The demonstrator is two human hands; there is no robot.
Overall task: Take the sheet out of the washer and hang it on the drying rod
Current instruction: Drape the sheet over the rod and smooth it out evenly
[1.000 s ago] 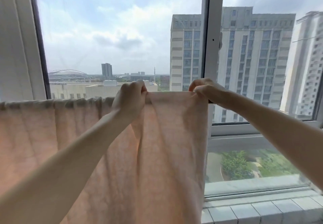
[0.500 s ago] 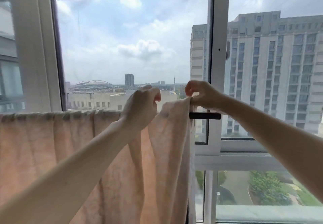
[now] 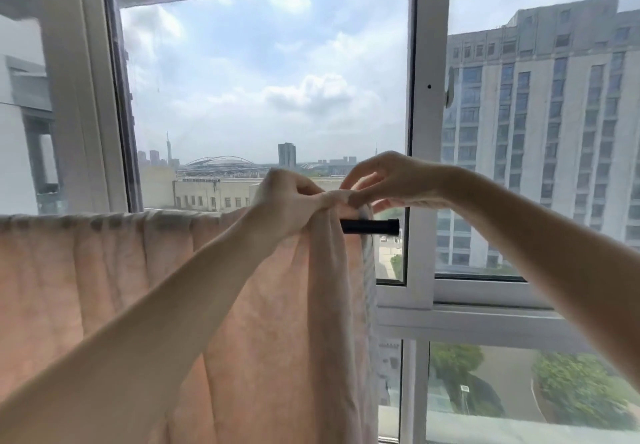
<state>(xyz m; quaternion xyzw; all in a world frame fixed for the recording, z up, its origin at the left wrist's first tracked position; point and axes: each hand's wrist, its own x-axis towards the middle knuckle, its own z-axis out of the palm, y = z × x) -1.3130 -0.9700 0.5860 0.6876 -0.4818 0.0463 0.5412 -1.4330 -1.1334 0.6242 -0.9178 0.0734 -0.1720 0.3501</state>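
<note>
At the window, rod level: the pale pink sheet (image 3: 145,270) hangs over the black drying rod (image 3: 369,226) from the 9 o'clock edge to just past centre.
Rod: only its right tip is bare, at about 3 o'clock of the bunched cloth, in front of the white window frame (image 3: 420,166).
Left hand (image 3: 287,202): fingers curled round a gathered bunch of the sheet's top edge, clamped on it.
Right hand (image 3: 388,180): fingertips pinching the same bunch from the 3 o'clock side, touching the left.
Step in hand: likely the last one, spreading the hung sheet; its right end is still crowded into folds.
Next move: probably calls for drawing the bunch toward the bare tip, keeping both hanging sides even so the cloth doesn't slide off.
</note>
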